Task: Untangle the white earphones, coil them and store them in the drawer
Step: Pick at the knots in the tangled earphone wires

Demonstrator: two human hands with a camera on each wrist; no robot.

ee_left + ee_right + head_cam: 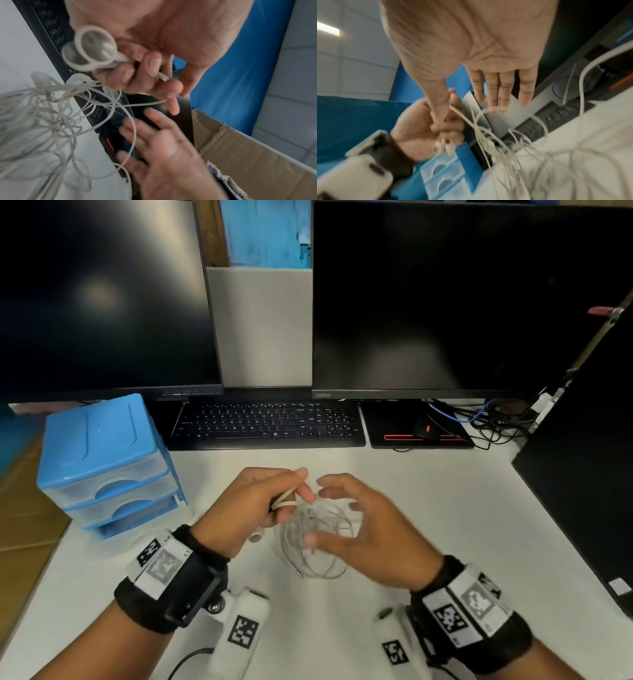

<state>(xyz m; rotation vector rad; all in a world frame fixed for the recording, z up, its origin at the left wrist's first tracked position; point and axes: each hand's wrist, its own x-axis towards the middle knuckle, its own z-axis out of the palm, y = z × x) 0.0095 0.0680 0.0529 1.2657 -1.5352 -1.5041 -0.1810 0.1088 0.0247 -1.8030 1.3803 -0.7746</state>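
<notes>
The white earphones (315, 537) hang as a loose tangle of thin cable over the white desk (428, 508), between both hands. My left hand (260, 505) grips the earbud end, with the two earbuds (91, 52) sticking out of its curled fingers and cable pinched at the fingertips. My right hand (359, 525) hovers just right of the tangle with fingers (503, 94) spread and straight; cable strands cross its fingertips. The earphones (513, 151) trail down to the desk. The blue drawer unit (106, 467) stands at the left with its drawers closed.
A black keyboard (267, 424) lies behind the hands below two dark monitors (445, 299). A mouse on a black pad (416, 428) and loose cables sit at the back right. A dark panel (582, 491) stands on the right. A cardboard box (257, 155) is seen beyond the desk.
</notes>
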